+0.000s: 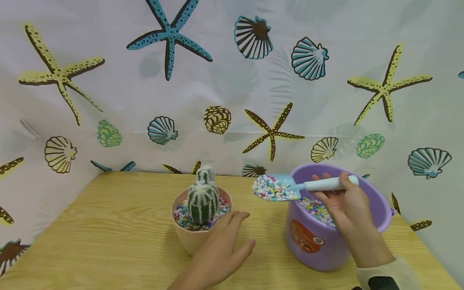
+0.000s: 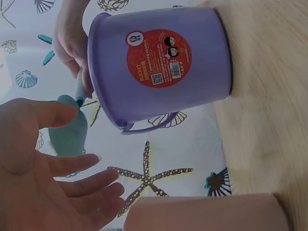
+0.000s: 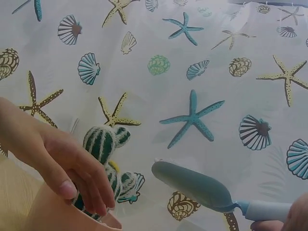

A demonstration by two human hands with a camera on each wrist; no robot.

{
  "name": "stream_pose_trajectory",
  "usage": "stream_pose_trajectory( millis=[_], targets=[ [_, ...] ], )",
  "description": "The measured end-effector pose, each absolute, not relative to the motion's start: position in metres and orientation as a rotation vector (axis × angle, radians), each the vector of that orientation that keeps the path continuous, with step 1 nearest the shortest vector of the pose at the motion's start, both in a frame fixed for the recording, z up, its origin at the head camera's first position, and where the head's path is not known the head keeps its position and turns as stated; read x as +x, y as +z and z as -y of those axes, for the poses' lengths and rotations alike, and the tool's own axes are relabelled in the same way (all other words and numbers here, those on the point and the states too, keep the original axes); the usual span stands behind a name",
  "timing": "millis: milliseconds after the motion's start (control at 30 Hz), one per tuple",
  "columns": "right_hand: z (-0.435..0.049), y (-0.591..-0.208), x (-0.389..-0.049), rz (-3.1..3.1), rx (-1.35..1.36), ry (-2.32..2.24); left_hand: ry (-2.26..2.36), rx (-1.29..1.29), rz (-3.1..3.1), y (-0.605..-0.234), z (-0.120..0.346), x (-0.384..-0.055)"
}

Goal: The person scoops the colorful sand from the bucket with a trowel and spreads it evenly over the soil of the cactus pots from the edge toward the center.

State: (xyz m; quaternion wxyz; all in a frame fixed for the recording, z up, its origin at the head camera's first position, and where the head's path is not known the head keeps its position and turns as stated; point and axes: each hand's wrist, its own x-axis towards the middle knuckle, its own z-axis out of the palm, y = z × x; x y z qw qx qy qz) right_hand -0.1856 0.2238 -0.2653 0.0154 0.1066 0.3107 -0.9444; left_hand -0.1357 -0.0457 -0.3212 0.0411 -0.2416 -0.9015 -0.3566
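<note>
My right hand (image 1: 349, 207) grips the pale handle of a light blue hand trowel (image 1: 326, 184). Its scoop is heaped with small multicoloured pebbles (image 1: 270, 188) and hangs just left of the purple bucket's rim. In the right wrist view the trowel (image 3: 192, 185) shows its underside. My left hand (image 1: 221, 245) is at the near right side of a peach flowerpot (image 1: 186, 239), fingers extended, overlapping its rim in the head view. A striped green cactus (image 1: 203, 201) stands upright in the pot, with coloured pebbles around its base. The left wrist view shows the left hand (image 2: 62, 168) holding nothing.
The purple bucket (image 1: 319, 253) stands on the wooden table (image 1: 101, 241) at the right, more coloured pebbles inside it and a red label (image 2: 159, 58) on its wall. Behind the table hangs a white cloth (image 1: 224, 92) printed with starfish and shells.
</note>
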Motion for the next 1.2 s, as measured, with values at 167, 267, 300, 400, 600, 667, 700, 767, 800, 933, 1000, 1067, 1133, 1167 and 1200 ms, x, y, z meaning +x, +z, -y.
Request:
stream_pose_trajectory(
  millis=[167, 267, 300, 400, 600, 667, 700, 767, 800, 933, 1000, 1067, 1133, 1167, 1200],
  targets=[
    [-0.210, -0.263, -0.185, -1.080, 0.305, -2.924, -1.043, -0.707, 2.753, -0.318, 0.061, -0.127],
    [-0.202, -0.261, -0.185, -1.143, 0.301, -2.913, -1.007, -0.656, 2.771, -0.313, 0.074, -0.125],
    [-0.199, -0.260, -0.186, -1.139, 0.304, -2.914, -0.991, -0.620, 2.787, -0.310, 0.079, -0.124],
    [-0.192, -0.260, -0.187, -1.150, 0.320, -2.913, -0.965, -0.442, 2.858, -0.299, 0.095, -0.126],
    [-0.182, -0.259, -0.189, -1.189, 0.314, -2.906, -0.991, -0.247, 2.920, -0.284, 0.130, -0.134],
    [-0.179, -0.260, -0.190, -1.193, 0.307, -2.902, -1.011, -0.258, 2.901, -0.284, 0.138, -0.139],
    [-0.177, -0.260, -0.191, -1.201, 0.304, -2.899, -1.027, -0.266, 2.892, -0.285, 0.141, -0.141],
    [-0.174, -0.261, -0.192, -1.200, 0.301, -2.896, -1.055, -0.271, 2.880, -0.289, 0.146, -0.145],
    [-0.173, -0.261, -0.192, -1.191, 0.302, -2.899, -1.046, -0.306, 2.872, -0.292, 0.147, -0.148],
    [-0.166, -0.262, -0.194, -1.179, 0.288, -2.901, -0.999, -0.426, 2.853, -0.302, 0.151, -0.158],
    [-0.162, -0.262, -0.195, -1.184, 0.281, -2.900, -0.973, -0.463, 2.851, -0.307, 0.153, -0.162],
    [-0.159, -0.261, -0.196, -1.206, 0.277, -2.893, -0.990, -0.457, 2.854, -0.311, 0.155, -0.166],
    [-0.156, -0.261, -0.197, -1.228, 0.280, -2.888, -1.020, -0.452, 2.862, -0.314, 0.156, -0.169],
    [-0.155, -0.261, -0.198, -1.242, 0.281, -2.886, -1.042, -0.446, 2.868, -0.316, 0.156, -0.170],
    [-0.154, -0.260, -0.198, -1.251, 0.280, -2.884, -1.062, -0.439, 2.875, -0.317, 0.156, -0.171]
  ],
)
